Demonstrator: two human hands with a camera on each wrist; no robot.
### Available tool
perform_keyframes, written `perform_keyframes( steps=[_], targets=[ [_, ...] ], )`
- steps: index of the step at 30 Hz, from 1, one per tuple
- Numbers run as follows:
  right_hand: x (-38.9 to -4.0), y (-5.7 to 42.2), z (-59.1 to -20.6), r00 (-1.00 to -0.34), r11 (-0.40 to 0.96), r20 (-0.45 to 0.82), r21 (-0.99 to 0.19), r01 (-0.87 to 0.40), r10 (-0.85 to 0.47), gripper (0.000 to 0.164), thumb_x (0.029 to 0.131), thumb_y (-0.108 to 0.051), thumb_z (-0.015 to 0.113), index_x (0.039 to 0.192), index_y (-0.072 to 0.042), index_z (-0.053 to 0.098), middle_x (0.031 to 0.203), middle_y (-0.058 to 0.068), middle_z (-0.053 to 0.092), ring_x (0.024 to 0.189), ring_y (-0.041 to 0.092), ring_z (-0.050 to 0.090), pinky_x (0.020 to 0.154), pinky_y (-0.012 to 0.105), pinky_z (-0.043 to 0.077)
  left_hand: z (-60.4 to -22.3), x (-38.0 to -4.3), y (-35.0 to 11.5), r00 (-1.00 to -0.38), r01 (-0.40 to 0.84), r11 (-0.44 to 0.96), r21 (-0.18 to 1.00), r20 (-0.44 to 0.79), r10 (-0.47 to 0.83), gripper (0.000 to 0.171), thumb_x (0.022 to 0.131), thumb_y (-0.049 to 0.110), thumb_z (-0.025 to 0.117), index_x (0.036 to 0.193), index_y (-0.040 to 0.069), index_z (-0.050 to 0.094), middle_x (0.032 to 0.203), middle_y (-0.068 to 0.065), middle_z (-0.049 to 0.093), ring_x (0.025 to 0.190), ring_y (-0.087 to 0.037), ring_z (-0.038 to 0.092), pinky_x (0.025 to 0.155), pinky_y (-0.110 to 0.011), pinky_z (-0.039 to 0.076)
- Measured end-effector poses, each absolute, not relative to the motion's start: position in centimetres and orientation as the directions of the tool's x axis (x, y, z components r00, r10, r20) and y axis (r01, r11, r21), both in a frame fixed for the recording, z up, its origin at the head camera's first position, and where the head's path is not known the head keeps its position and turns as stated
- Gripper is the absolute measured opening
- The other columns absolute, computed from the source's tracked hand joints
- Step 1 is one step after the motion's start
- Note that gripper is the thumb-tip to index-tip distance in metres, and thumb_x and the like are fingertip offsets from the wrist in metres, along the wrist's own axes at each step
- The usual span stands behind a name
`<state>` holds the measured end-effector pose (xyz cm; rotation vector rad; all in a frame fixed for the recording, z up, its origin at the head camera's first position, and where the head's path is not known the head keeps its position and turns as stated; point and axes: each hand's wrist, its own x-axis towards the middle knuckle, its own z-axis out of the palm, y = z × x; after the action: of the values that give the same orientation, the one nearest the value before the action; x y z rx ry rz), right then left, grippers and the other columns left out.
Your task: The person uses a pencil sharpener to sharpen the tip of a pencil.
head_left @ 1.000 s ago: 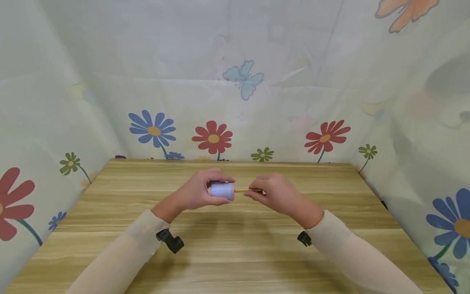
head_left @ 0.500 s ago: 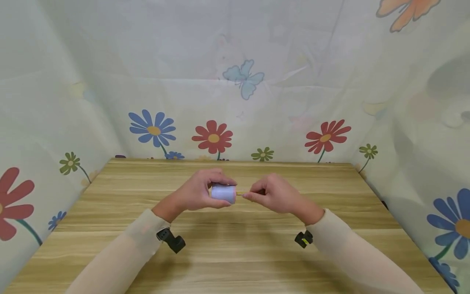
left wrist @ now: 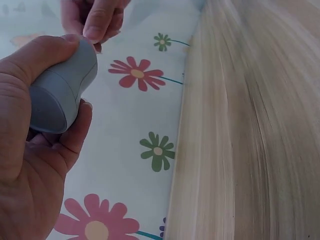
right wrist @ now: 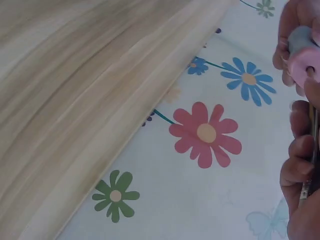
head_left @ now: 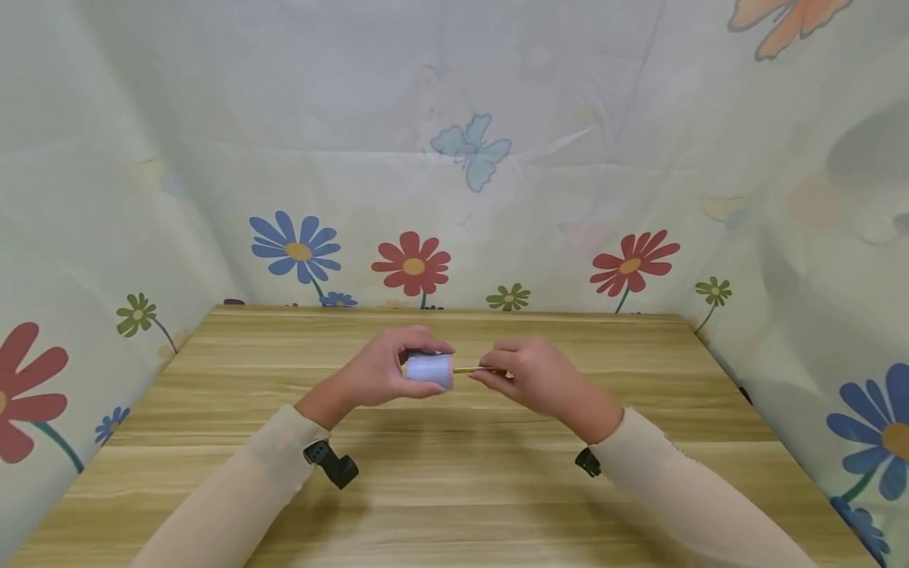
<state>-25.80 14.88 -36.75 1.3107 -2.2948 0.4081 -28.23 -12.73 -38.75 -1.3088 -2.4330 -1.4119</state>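
My left hand [head_left: 383, 368] grips a light-blue, barrel-shaped pencil sharpener [head_left: 429, 371] between thumb and fingers, on its side above the table. In the left wrist view the sharpener [left wrist: 67, 82] looks grey-blue, with its rounded closed base toward the camera. Its pink end [right wrist: 303, 64] has a hole, seen in the right wrist view. A thin yellowish pencil [head_left: 465, 369] runs from that end to my right hand [head_left: 536, 379], whose thumb and fingertips pinch it. The pencil's tip is hidden, and most of its rear lies behind the right fingers.
Both hands are above a wood-grain table [head_left: 454, 489]. A pale flower-print cloth [head_left: 341, 173] rises behind the table and along its sides. Black straps with small devices circle both wrists, the left device [head_left: 334, 465] hanging lower.
Half a second ago my right hand was turned differently, with less pencil showing. It has since rolled back and shifted slightly right. My left hand keeps its grip on the sharpener, nearly still.
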Motion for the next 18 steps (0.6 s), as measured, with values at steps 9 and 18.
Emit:
perform_keyframes(
  steps=[9,18],
  targets=[
    [-25.3,14.7,-36.7,-0.397,0.475,0.534,0.01,-0.88,-0.746,0.026,0.096,-0.029,0.073,0.074,-0.017,0.07,0.062,-0.011,0.053,0.054,-0.001,0.043,0.051,0.013,0.036,-38.7,-28.0,-12.6,-0.621,0.7,0.204,0.685,0.441,0.649,0.043,0.079,0.018,0.09,0.12,0.018,0.075,0.102,0.004,0.068,0.084,-0.016,0.063,0.066,-0.031,0.057],
    [-25.8,14.4,-35.0,-0.779,0.548,-0.074,-0.751,-0.367,-0.623,0.026,0.097,-0.025,0.072,0.075,-0.013,0.079,0.052,-0.008,0.038,0.045,0.009,0.028,0.045,0.024,0.026,-39.1,-27.8,-12.4,-0.574,0.748,0.21,0.63,0.454,0.681,0.042,0.079,0.023,0.09,0.118,0.014,0.077,0.098,0.001,0.067,0.084,-0.014,0.062,0.065,-0.029,0.057]
  ],
)
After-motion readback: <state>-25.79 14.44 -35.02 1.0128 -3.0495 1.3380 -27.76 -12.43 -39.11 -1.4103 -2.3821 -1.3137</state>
